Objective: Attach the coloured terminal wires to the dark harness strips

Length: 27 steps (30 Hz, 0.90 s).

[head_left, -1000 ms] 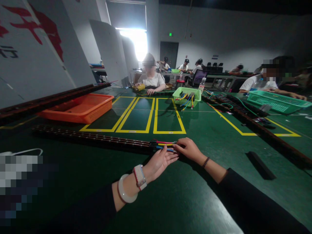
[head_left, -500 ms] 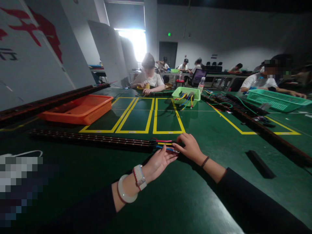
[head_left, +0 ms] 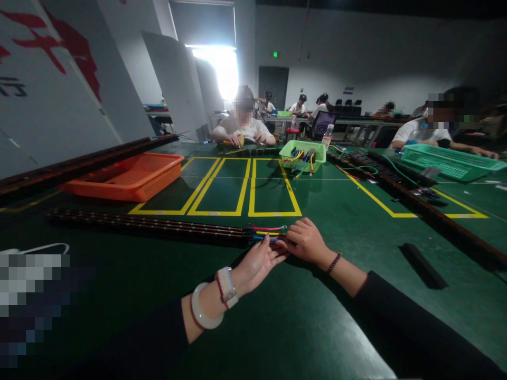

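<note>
A long dark bar assembly [head_left: 158, 226] lies across the table, with short wires coming out of its right end. My left hand [head_left: 255, 264] is palm up beneath that end, its thumb pressed on the blue wire [head_left: 259, 238]. My right hand [head_left: 308, 240] is closed over the wire tips from the right, with its fingers touching my left fingertips; the end of the blue wire is hidden there. Beside them, the red wire [head_left: 267, 228] with a metal ring lug sticks out free. The yellow wire [head_left: 263, 233] runs between red and blue, its tip covered by my fingers.
An orange basket [head_left: 158, 179] stands at the left behind the bar. Farther back, a green basket [head_left: 287, 163] holds coloured wires, near a bottle [head_left: 327, 136]. A black strip [head_left: 423, 265] lies at right. People sit across the table.
My right hand has closed lower over the blue wire's end, hiding its lug. The red wire's ring lug now shows. The person opposite has shifted their hands.
</note>
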Each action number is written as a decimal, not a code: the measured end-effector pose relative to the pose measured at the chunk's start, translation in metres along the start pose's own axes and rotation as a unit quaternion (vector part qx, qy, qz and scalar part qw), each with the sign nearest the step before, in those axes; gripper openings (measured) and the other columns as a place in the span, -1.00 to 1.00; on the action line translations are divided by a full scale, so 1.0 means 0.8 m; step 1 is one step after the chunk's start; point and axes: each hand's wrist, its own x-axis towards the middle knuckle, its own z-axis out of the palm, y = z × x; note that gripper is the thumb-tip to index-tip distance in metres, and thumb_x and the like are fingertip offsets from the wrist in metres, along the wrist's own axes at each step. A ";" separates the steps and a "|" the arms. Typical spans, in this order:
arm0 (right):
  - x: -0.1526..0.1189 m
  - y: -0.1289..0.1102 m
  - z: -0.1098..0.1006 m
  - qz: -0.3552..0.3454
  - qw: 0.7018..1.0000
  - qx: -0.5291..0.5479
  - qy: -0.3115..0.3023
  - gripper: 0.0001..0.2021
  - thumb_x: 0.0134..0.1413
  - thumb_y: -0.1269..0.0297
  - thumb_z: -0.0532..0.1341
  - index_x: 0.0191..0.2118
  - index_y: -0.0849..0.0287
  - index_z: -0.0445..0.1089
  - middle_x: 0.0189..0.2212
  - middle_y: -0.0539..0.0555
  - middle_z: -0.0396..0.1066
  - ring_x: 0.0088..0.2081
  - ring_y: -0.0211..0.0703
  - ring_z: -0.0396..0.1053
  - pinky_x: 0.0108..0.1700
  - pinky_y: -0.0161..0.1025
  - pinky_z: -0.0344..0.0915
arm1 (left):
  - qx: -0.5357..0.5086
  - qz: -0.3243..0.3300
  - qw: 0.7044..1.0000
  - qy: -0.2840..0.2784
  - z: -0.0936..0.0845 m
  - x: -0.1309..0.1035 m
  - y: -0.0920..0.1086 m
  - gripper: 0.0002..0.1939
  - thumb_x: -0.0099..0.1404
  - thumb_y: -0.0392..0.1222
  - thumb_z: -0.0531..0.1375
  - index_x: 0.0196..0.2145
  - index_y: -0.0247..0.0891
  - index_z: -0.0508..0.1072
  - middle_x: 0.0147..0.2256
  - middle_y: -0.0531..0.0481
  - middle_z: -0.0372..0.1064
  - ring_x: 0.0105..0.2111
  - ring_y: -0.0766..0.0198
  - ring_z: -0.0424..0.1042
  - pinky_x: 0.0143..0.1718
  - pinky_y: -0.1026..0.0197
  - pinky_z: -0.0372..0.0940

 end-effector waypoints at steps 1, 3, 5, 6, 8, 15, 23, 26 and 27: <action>0.000 0.000 0.000 0.005 1.000 -0.004 0.003 -0.61 0.19 0.04 0.09 -0.56 0.16 0.33 -0.56 0.07 0.30 -0.44 -0.17 0.15 -0.29 -0.17 -0.02 | 0.010 -0.012 1.000 -0.005 -0.001 0.000 0.000 -0.80 0.36 -0.20 0.00 -0.24 -0.37 0.33 -0.21 -0.21 0.40 -0.14 0.17 0.43 0.10 -0.01 0.17; 0.001 0.000 0.000 0.009 1.000 -0.015 0.010 -0.60 0.18 0.02 0.10 -0.57 0.16 0.31 -0.57 0.06 0.29 -0.43 -0.17 0.16 -0.29 -0.18 -0.01 | 0.036 -0.043 0.998 -0.017 -0.002 -0.001 0.000 -0.78 0.36 -0.19 -0.01 -0.22 -0.41 0.33 -0.21 -0.27 0.41 -0.14 0.15 0.44 0.10 0.00 0.18; 0.002 -0.001 0.000 0.015 1.000 -0.022 0.016 -0.62 0.15 0.02 0.13 -0.56 0.17 0.28 -0.56 0.06 0.28 -0.42 -0.16 0.18 -0.28 -0.18 0.00 | 0.062 -0.067 0.995 -0.029 -0.001 -0.003 0.001 -0.75 0.36 -0.17 0.00 -0.19 -0.44 0.33 -0.24 -0.32 0.43 -0.16 0.12 0.46 0.10 0.01 0.18; 0.002 -0.001 0.000 0.023 0.999 -0.023 0.019 -0.64 0.13 0.03 0.15 -0.54 0.17 0.27 -0.54 0.06 0.29 -0.41 -0.16 0.19 -0.28 -0.18 0.02 | 0.074 -0.075 0.994 -0.034 0.000 -0.004 0.002 -0.74 0.36 -0.17 0.00 -0.17 -0.45 0.32 -0.25 -0.33 0.43 -0.17 0.11 0.47 0.10 0.01 0.18; 0.002 -0.002 0.001 0.049 0.998 -0.018 0.023 -0.71 0.09 0.05 0.19 -0.48 0.17 0.28 -0.49 0.07 0.30 -0.38 -0.13 0.21 -0.27 -0.18 0.05 | 0.086 -0.084 0.992 -0.038 0.003 -0.007 0.004 -0.73 0.36 -0.18 0.00 -0.14 -0.47 0.31 -0.25 -0.36 0.44 -0.16 0.10 0.47 0.10 0.00 0.18; 0.002 -0.001 0.011 0.101 0.993 0.048 0.033 -0.61 0.02 0.13 0.25 -0.04 0.17 0.27 -0.20 0.17 0.33 -0.15 0.02 0.27 -0.10 -0.08 0.20 | 0.090 -0.088 0.991 -0.040 0.007 -0.008 0.004 -0.73 0.37 -0.21 -0.04 -0.13 -0.47 0.30 -0.23 -0.35 0.43 -0.16 0.13 0.47 0.10 0.02 0.19; 0.011 -0.010 0.018 0.093 0.986 0.135 -0.007 -0.64 0.07 0.25 0.25 0.01 0.15 0.32 -0.20 0.14 0.38 -0.15 -0.03 0.27 -0.08 -0.09 0.18 | 0.071 -0.090 0.993 -0.026 0.006 -0.003 0.003 -0.74 0.36 -0.21 -0.02 -0.06 -0.42 0.22 -0.20 -0.31 0.41 -0.18 0.16 0.47 0.09 0.03 0.20; 0.015 -0.013 0.022 0.117 0.983 0.141 0.005 -0.82 0.05 0.30 0.27 -0.20 0.19 0.40 -0.33 0.08 0.38 -0.25 -0.10 0.27 -0.17 -0.16 0.18 | 0.060 -0.087 0.994 -0.023 0.006 -0.002 0.003 -0.67 0.37 -0.18 -0.03 0.01 -0.43 0.20 -0.07 -0.36 0.35 -0.08 0.13 0.42 0.11 0.04 0.18; 0.016 -0.014 0.023 0.125 0.982 0.139 0.012 -0.87 0.04 0.31 0.28 -0.26 0.19 0.41 -0.36 0.07 0.37 -0.28 -0.12 0.27 -0.19 -0.18 0.17 | 0.053 -0.082 0.995 -0.026 0.005 -0.002 0.003 -0.66 0.37 -0.17 -0.03 0.03 -0.41 0.20 -0.02 -0.36 0.32 -0.05 0.13 0.40 0.12 0.04 0.17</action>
